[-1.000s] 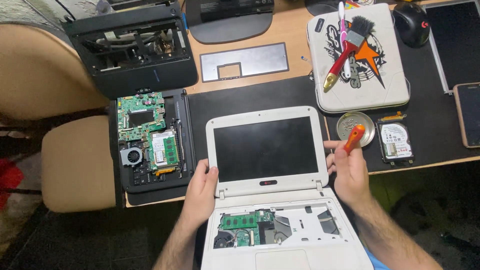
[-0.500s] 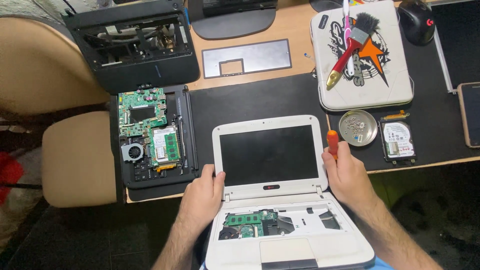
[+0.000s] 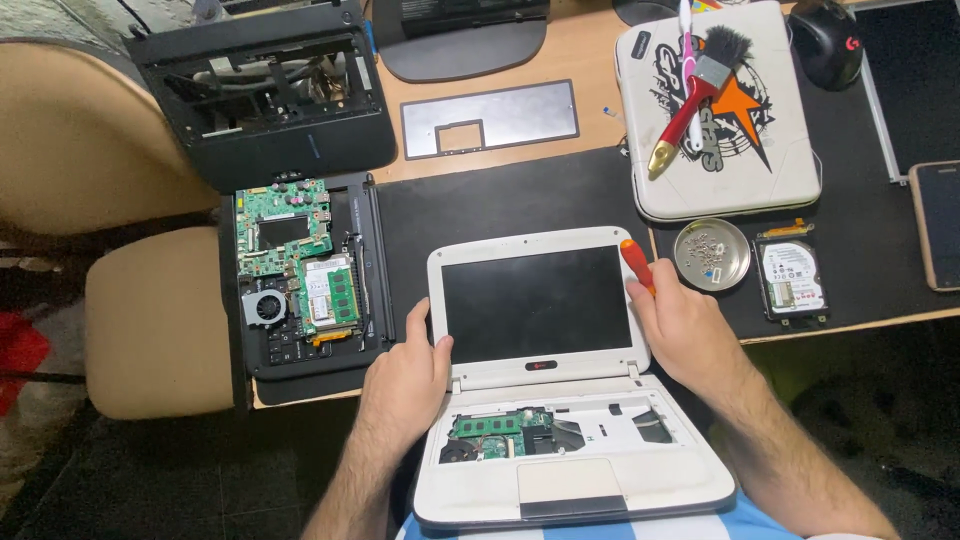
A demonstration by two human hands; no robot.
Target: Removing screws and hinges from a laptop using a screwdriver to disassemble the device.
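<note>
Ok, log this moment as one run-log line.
left hand: grips white laptop screen edge | right hand: holds orange screwdriver against screen's other edge | keyboard: off, green board exposed

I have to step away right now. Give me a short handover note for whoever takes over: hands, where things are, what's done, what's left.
Left hand: grip on the left edge of the white laptop's screen.
Right hand: on the screen's right edge, holding an orange-handled screwdriver.
White laptop: at the desk's near edge, lid open, keyboard out, board exposed.
Screw dish and hard drive: to the right.
Keyboard frame: behind.
Second opened laptop: to the left.
Left: reassembly not started.
</note>
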